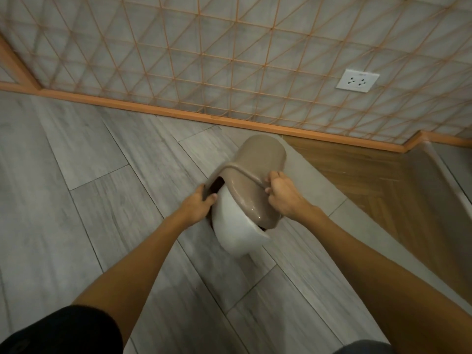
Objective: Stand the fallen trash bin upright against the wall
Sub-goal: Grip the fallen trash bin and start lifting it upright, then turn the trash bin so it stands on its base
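The taupe plastic trash bin (258, 159) with white swing lid (236, 226) lies tilted on the grey plank floor (89, 200), base near the tiled wall (229, 60). Left hand (200, 206) and right hand (283, 196) grasp opposite rim sides, seemingly to pivot it upright.

What the view leaves out

The trash bin (260, 159) hides its own base and the floor beneath. Its dark inside shows nothing. Left hand (200, 205) fingertips vanish behind the rim. Socket (357, 80) markings are too small to read.
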`<state>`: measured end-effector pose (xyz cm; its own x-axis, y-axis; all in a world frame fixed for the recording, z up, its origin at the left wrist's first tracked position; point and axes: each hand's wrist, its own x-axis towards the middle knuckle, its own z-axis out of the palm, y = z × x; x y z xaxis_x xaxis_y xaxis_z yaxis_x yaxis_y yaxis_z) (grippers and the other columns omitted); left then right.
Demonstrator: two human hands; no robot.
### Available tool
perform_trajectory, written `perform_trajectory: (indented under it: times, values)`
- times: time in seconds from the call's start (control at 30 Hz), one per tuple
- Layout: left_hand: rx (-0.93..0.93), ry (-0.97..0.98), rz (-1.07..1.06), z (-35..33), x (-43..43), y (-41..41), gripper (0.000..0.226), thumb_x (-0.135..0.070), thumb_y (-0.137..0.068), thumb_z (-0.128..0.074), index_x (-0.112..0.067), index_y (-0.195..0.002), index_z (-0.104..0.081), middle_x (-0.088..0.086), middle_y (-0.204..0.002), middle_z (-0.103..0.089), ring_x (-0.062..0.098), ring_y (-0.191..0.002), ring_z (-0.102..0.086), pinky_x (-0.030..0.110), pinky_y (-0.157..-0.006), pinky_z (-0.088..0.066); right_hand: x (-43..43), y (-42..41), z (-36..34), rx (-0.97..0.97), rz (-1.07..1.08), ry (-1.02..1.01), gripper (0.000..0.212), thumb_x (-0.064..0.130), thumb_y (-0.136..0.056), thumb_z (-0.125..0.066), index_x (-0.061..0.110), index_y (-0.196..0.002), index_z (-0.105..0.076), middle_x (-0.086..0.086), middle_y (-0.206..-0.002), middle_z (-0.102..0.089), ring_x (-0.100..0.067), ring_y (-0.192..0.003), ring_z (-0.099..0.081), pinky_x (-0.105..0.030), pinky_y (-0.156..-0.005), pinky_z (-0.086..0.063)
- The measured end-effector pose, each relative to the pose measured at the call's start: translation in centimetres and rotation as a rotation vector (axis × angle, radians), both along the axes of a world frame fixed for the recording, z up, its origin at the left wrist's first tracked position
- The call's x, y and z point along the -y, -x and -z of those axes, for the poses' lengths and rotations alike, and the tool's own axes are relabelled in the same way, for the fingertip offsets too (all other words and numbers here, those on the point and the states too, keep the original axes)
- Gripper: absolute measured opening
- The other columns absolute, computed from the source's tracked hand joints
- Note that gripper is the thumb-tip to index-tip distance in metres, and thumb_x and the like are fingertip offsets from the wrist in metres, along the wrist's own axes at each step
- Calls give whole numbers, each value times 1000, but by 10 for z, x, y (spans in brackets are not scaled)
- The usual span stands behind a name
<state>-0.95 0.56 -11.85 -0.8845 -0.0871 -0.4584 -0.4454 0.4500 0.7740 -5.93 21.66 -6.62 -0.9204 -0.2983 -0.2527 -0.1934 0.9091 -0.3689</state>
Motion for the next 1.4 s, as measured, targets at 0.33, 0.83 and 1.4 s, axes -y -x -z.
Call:
perform_trajectory:
  times: [0.33, 0.83, 1.4]
  values:
    - [318, -572, -512, 4, -3, -3, 69, -67, -92, -31, -16, -136, -46, 10, -115, -60, 26, -94, -57, 43, -78, -48, 6, 1, -4, 58, 181, 256, 13, 2, -93, -47, -1, -105, -51, -10, -94, -48, -24, -86, -47, -34, -75, -38]
    - [37, -901, -482, -14, -4, 6, 55, -60, -94, -36, -21, -118, -67, 5, -85, -77, 22, -74, -74, 37, -64, -59, -21, 5, -30, 80, 367, 512, 29, 4, -95, -46, 15, -121, -48, -14, -85, -60, -36, -91, -64, -57, -81, -56]
    - [22, -373, -205, -95, -18, 47, 61, -67, -87, -43, -29, -135, -48, 0, -124, -58, 21, -107, -54, 37, -73, -44, -53, 15, -32, 173, 665, 675, 47, -8, -90, -39, 6, -134, -51, -22, -103, -69, -27, -80, -66, -38, -61, -58]
